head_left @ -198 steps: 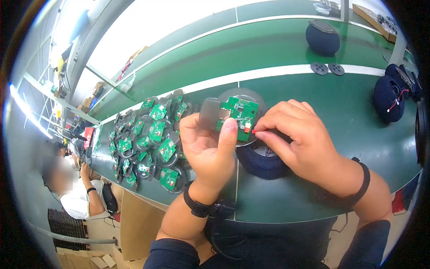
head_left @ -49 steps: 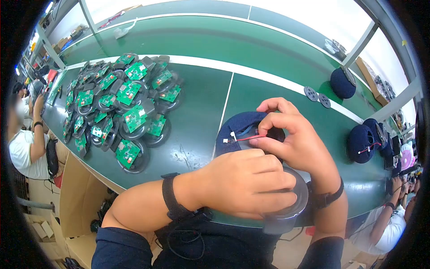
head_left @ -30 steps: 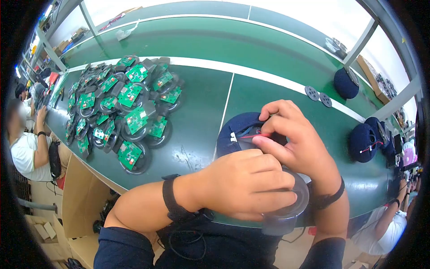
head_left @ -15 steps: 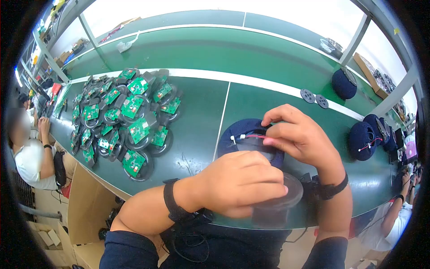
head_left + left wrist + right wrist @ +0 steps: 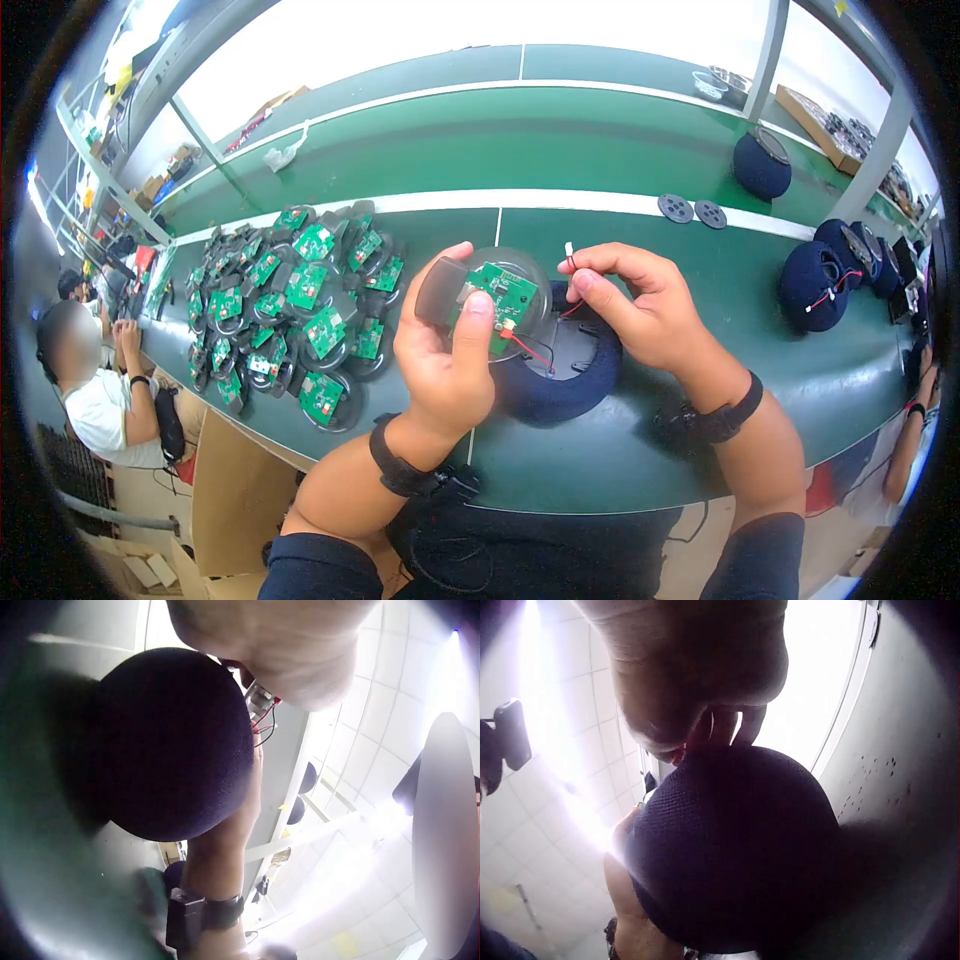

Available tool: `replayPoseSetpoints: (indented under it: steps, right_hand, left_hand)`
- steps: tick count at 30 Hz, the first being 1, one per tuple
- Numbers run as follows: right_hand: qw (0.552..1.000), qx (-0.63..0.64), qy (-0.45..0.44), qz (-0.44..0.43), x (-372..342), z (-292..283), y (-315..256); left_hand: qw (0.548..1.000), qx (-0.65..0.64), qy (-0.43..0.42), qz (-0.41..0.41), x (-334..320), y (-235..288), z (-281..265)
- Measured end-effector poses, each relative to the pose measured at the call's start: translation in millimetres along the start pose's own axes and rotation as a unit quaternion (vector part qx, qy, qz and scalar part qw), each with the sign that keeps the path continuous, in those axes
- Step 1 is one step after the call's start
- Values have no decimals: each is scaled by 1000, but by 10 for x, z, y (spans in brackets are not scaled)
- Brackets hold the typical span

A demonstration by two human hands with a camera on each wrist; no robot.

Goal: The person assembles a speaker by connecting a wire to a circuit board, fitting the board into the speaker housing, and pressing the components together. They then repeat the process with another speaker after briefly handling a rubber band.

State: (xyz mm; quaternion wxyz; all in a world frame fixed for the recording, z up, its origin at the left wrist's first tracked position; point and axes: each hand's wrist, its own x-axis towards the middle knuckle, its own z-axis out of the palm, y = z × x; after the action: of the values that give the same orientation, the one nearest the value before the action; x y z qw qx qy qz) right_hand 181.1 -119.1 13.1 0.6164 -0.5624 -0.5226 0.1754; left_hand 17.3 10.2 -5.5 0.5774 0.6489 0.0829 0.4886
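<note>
Left hand (image 5: 437, 368): grasping a green circuit board (image 5: 512, 288) on its clear round base (image 5: 542, 312).
Right hand (image 5: 645, 312): pinching the lead (image 5: 571, 310) of a white connector (image 5: 569, 248).
Navy fabric shell (image 5: 560, 398): beneath the hands, toward the green surface's (image 5: 640, 450) near edge.

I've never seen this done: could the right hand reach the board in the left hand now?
Probably yes: nothing seems to stand between the right hand and the board, close by. But the left hand has its thumb over part of it, and the right fingers pinch a wire.
</note>
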Motion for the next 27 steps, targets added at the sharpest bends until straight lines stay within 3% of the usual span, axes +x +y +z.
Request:
replayPoseSetpoints:
  steps: [3,5,8,14,18,27]
  right_hand:
    - [999,49,4,16,-14,35,-61]
    - [993,-87,-27,-76,12,21,-104]
    - [982,-131,-54,-126,4,37,-127]
    - [958,-255,-41,-127,-74,122,-248]
    - [952,-268,-37,-141,-81,104,-259]
    - [944,-297,-55,-130,-92,68,-245]
  left_hand:
    - [1000,-4,12,18,15,-34,14]
    - [1000,-13,12,8,8,-41,23]
    - [1000,-25,14,-4,12,-41,31]
    - [1000,20,8,16,7,-23,13]
    - [999,-42,-13,-11,-9,36,39]
    - [999,32,-1,11,-21,41,80]
